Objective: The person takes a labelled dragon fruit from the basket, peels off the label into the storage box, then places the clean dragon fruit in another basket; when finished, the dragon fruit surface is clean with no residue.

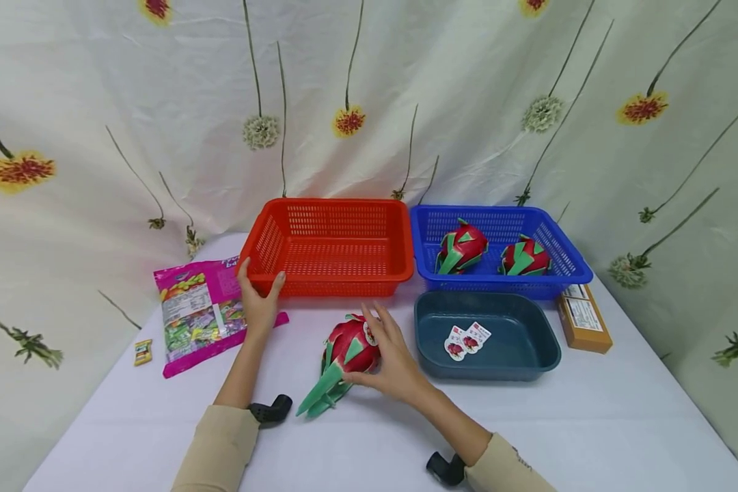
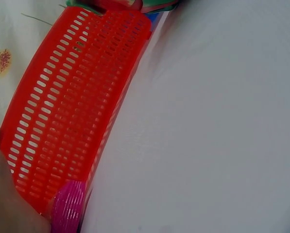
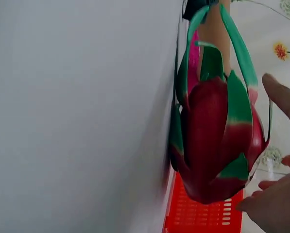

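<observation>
A red dragon fruit (image 1: 344, 345) with long green leaves lies on the white table, a round sticker (image 1: 370, 333) on its upper right side. Around its right side curves my right hand (image 1: 393, 359), thumb and fingers spread apart. The right wrist view shows those fingers (image 3: 276, 199) just off the skin of the fruit. My left hand (image 1: 261, 301) grips the front left corner of a red plastic basket (image 1: 332, 287), thumb on the front and fingers along the side. Part of that hand (image 2: 8, 194) shows at the rim in the left wrist view.
Two dragon fruits (image 1: 462, 247) sit in a blue basket (image 1: 498, 283) at the right. Before it stands a dark teal tray (image 1: 516, 342) holding stickers (image 1: 467, 339). A brown box (image 1: 584, 321) is beside it. A pink candy bag (image 1: 203, 318) and small yellow packet (image 1: 143, 352) lie left.
</observation>
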`<state>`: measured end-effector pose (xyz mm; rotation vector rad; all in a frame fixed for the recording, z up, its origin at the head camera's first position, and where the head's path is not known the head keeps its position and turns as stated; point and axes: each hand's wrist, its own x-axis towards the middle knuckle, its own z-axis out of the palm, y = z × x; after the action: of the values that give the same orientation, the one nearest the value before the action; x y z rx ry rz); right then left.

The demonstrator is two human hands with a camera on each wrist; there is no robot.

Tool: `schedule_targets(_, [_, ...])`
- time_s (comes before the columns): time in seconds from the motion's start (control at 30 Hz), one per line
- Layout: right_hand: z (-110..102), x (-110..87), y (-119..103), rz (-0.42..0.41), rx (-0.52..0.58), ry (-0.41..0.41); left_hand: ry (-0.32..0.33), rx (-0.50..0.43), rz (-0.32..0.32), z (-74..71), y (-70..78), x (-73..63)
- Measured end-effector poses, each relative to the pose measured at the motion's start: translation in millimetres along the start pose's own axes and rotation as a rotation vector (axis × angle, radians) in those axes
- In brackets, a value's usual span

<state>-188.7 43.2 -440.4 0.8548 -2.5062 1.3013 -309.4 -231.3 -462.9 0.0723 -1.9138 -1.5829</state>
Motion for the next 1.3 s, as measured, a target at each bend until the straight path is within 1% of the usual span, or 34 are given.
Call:
schedule_targets(0.07, [-5,5.1,7,-0.042,0.007,-0.085,-0.001,0.002,-0.004,0.1,-0.5,-0.2])
schedule_targets(0.1, [-7,6.9,11,-0.048,0.010,-0.123,-0.001,0.005,-0.007,0.1,-0.3,-0.6])
schedule_targets(0.17, [-9,9.2,18,-0.031,0.019,-0.191,-0.003,0.008,-0.013,0.0,-0.3,-1.1])
schedule_targets(0.23, [-10,10.4,22,-0.011,0.019,-0.219,-0.003,0.009,-0.015,-0.5,0.1,-1.4])
schedule_targets(0.27, [-9,10.9,24,-0.007,0.010,-0.218,-0.007,0.008,-0.016,-1.0,0.4,-1.4])
schedule_targets(0.33, [-5,11.6,25,-0.005,-0.020,-0.192,-0.022,0.009,-0.023,-2.7,1.2,-1.1])
schedule_targets(0.4, [0,12.9,23,0.003,-0.074,-0.141,-0.046,0.006,-0.029,-5.2,2.7,-0.2])
schedule_targets(0.53, [11,16.7,15,0.038,-0.221,-0.040,-0.115,0.026,-0.061,-11.9,7.2,3.5])
schedule_targets(0.67, [21,18.8,8,0.054,-0.353,0.033,-0.175,0.070,-0.106,-17.6,10.1,7.0])
schedule_targets(0.73, [24,18.4,7,0.059,-0.391,0.055,-0.196,0.088,-0.127,-19.2,10.7,8.1])
schedule_targets(0.8, [24,16.9,6,0.068,-0.401,0.069,-0.211,0.104,-0.139,-19.9,10.8,8.9])
schedule_targets(0.93, [18,11.5,9,0.092,-0.349,0.060,-0.228,0.121,-0.148,-19.8,10.9,9.6])
schedule_targets(1.0, [14,8.5,12,0.095,-0.293,0.034,-0.232,0.125,-0.151,-19.7,11.7,9.5])
schedule_targets(1.17, [7,2.7,19,0.110,-0.109,-0.044,-0.242,0.128,-0.158,-19.9,12.6,10.0])
schedule_targets(1.23, [6,1.8,21,0.117,-0.055,-0.056,-0.246,0.126,-0.159,-20.1,12.8,10.6])
schedule_targets(1.3, [6,1.2,22,0.117,-0.025,-0.056,-0.246,0.127,-0.154,-20.6,13.5,10.5])
